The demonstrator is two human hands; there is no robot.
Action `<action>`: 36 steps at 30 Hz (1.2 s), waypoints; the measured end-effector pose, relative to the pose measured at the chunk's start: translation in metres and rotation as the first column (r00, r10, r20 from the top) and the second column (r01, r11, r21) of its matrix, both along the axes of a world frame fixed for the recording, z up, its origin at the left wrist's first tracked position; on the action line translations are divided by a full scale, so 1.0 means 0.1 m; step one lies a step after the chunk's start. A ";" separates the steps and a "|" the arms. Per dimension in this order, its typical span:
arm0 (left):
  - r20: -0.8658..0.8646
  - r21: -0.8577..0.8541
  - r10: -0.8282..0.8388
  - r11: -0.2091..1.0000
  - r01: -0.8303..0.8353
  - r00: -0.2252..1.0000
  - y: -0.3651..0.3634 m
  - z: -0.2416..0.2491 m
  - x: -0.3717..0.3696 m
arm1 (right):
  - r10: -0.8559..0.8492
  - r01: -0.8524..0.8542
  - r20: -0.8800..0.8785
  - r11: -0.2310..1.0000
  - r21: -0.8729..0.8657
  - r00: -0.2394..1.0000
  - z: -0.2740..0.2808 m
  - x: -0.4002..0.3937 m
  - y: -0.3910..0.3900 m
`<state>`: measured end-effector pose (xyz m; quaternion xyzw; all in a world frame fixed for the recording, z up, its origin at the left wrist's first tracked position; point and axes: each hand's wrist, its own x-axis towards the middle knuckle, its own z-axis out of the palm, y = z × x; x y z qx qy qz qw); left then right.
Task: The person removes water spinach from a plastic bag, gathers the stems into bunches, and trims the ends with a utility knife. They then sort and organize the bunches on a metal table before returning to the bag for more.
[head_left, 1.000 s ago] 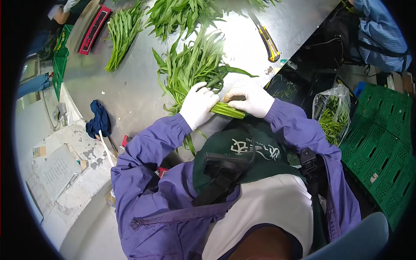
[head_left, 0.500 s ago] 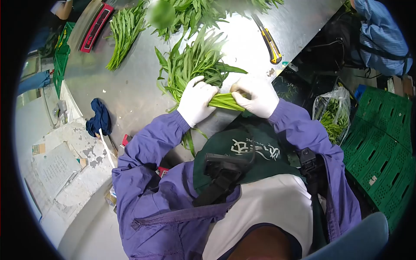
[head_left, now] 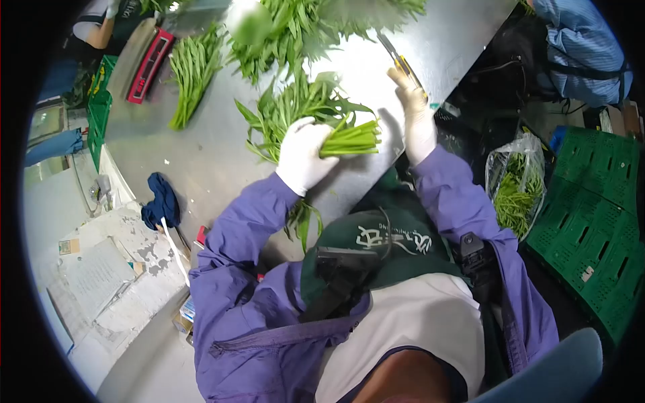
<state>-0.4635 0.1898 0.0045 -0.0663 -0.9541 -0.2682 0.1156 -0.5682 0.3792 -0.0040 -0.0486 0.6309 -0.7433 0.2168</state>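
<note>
My left hand (head_left: 304, 154), in a white glove, is closed around a bunch of leafy green stems (head_left: 353, 139). The cut ends point right and the leaves spread out behind the hand over the metal table (head_left: 222, 151). Farther right, my gloved right hand (head_left: 411, 111) reaches forward with its fingers stretched out beside and partly over a yellow-and-black cutter knife (head_left: 402, 62). The fingers seem to touch the knife's handle, which they partly hide.
More leafy greens (head_left: 275, 40) lie at the back, with a separate bunch (head_left: 193, 77) to their left. A red object (head_left: 149, 66) is beyond it. Green crates (head_left: 584, 221) and a plastic bag of greens (head_left: 516, 191) stand at right. Parts of other people show at both upper corners.
My right hand has let go of the stems and moved forward to the knife. My left hand still holds the bunch, whose cut ends now face right, uncovered. The view has shifted slightly.
</note>
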 end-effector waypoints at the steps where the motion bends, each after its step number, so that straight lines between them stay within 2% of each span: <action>1: 0.010 0.002 -0.021 1.000 0.021 1.000 0.02 0.03 -0.04 | -0.008 -0.007 0.172 0.996 0.089 0.985 -0.05 0.02 -0.09; 2: -0.003 -0.060 -0.004 0.998 0.004 1.000 0.08 0.17 -0.07 | 0.214 -0.214 -0.087 0.977 0.008 0.973 -0.48 0.04 -0.06; 3: 0.098 -0.011 0.034 0.999 -0.033 0.995 0.12 0.13 -0.04 | 0.272 -0.270 -0.008 0.948 -0.168 0.962 -0.10 0.20 -0.20; 4: 0.022 -0.023 -0.022 0.999 0.022 1.000 0.07 0.03 -0.06 | 0.276 -0.288 -0.084 0.937 -0.200 0.957 0.03 0.25 -0.25; 5: -0.025 -0.003 -0.018 1.000 0.017 1.000 0.06 -0.01 -0.05 | 0.238 -0.237 -0.044 0.900 -0.365 0.970 -0.01 0.21 -0.32; 6: 0.066 0.058 0.055 0.997 -0.059 0.996 0.08 0.08 -0.04 | 0.238 -0.224 -0.013 0.891 -0.395 0.971 -0.06 0.17 -0.28; 7: 0.041 0.052 0.059 0.997 -0.061 0.997 0.08 0.09 -0.04 | 0.144 -0.102 0.064 0.892 -0.440 0.987 -0.13 0.17 -0.31; 9: 0.099 0.099 0.053 0.993 -0.063 0.994 0.08 0.16 -0.07 | 0.111 -0.167 -0.230 0.956 -0.241 0.967 0.08 0.15 -0.26; 11: 0.132 0.128 0.072 0.988 -0.089 0.989 0.10 0.24 -0.10 | 0.188 -0.251 -0.303 0.951 -0.182 0.934 0.03 0.17 -0.26; 12: 0.134 0.104 0.094 0.989 -0.109 0.986 0.13 0.20 -0.09 | 0.071 -0.143 -0.264 0.954 -0.264 0.962 0.21 0.26 -0.38; 13: 0.066 0.090 0.102 0.990 -0.108 0.993 0.16 0.15 -0.08 | 0.076 -0.151 -0.272 0.952 -0.265 0.959 0.15 0.23 -0.38; 15: 0.265 0.206 0.069 0.970 -0.126 0.962 0.21 0.12 -0.03 | 0.086 -0.099 -0.144 0.991 -0.088 0.986 0.03 0.18 -0.40; 16: 0.402 0.293 0.045 0.940 -0.175 0.914 0.25 0.18 -0.01 | -0.032 0.020 -0.103 0.994 -0.112 0.994 0.06 0.20 -0.48; 17: 0.512 0.332 -0.052 0.932 -0.142 0.857 0.22 0.13 -0.01 | -0.031 0.019 -0.106 0.993 -0.116 0.994 0.06 0.20 -0.50; 18: 0.592 0.503 -0.258 0.858 -0.100 0.764 0.13 0.22 -0.06 | -0.001 -0.011 -0.072 0.987 -0.162 0.997 0.04 0.22 -0.50; 19: 0.615 0.659 -0.464 0.746 -0.091 0.638 0.04 0.32 -0.14 | 0.031 -0.038 -0.036 0.978 -0.206 0.999 0.03 0.24 -0.51; 20: 0.605 0.773 -0.657 0.620 -0.133 0.450 -0.10 0.16 -0.25 | 0.018 -0.034 -0.074 0.976 -0.217 0.997 0.03 0.27 -0.54; 21: 0.529 0.839 -0.696 0.515 -0.175 0.486 -0.15 0.09 -0.27 | 0.029 -0.049 -0.112 0.983 -0.178 0.993 0.10 0.31 -0.55; 23: 0.567 0.679 -0.483 0.733 -0.046 0.667 -0.08 0.22 -0.22 | 0.088 -0.104 -0.306 0.994 -0.034 0.948 0.19 0.32 -0.58; 25: 0.518 0.855 -0.730 0.459 -0.242 0.446 0.06 0.37 -0.23 | 0.314 -0.314 -0.156 0.949 0.025 0.937 0.50 0.26 -0.52; 26: 0.526 0.851 -0.705 0.434 -0.296 0.475 0.09 0.28 -0.21 | 0.404 -0.406 -0.200 0.913 0.034 0.892 0.35 0.17 -0.46; 27: 0.545 0.838 -0.670 0.417 -0.351 0.505 0.10 0.19 -0.19 | 0.405 -0.432 -0.230 0.898 -0.079 0.885 0.20 0.06 -0.40; 28: 0.564 0.826 -0.622 0.422 -0.375 0.543 0.10 0.20 -0.17 | 0.275 -0.312 -0.513 0.950 0.015 0.813 0.31 -0.08 -0.36; 29: 0.582 0.812 -0.565 0.428 -0.396 0.584 0.15 0.27 -0.13 | 0.204 -0.245 -0.374 0.967 -0.065 0.905 0.10 -0.34 -0.33; 30: 0.614 0.786 -0.531 0.479 -0.390 0.585 0.19 0.38 -0.13 | 0.160 -0.063 -0.481 0.975 0.212 0.862 -0.18 -0.60 -0.27; 31: 0.645 0.753 -0.487 0.534 -0.384 0.588 0.22 0.44 -0.12 | 0.160 0.145 -0.585 0.886 0.440 0.795 -0.45 -0.79 -0.18; 32: 0.691 0.701 -0.428 0.592 -0.396 0.583 0.27 0.41 -0.09 | 0.213 0.353 -0.653 0.700 0.621 0.726 -0.66 -0.87 -0.09; 33: 0.745 0.610 -0.345 0.698 -0.374 0.572 0.32 0.47 -0.11 | 0.297 0.547 -0.695 0.448 0.707 0.655 -0.82 -0.91 0.00; 34: 0.705 0.581 -0.268 0.749 -0.318 0.657 0.37 0.32 -0.07 | 0.295 0.547 -0.687 0.434 0.716 0.665 -0.91 -0.94 0.10; 35: 0.648 0.543 -0.196 0.796 -0.266 0.736 0.43 0.17 -0.04 | 0.355 0.475 -0.606 0.393 0.788 0.712 -1.00 -0.95 0.21; 36: 0.620 0.404 -0.103 0.892 -0.204 0.778 0.52 0.20 -0.07 | 0.411 0.396 -0.516 0.346 0.851 0.751 -1.05 -0.94 0.33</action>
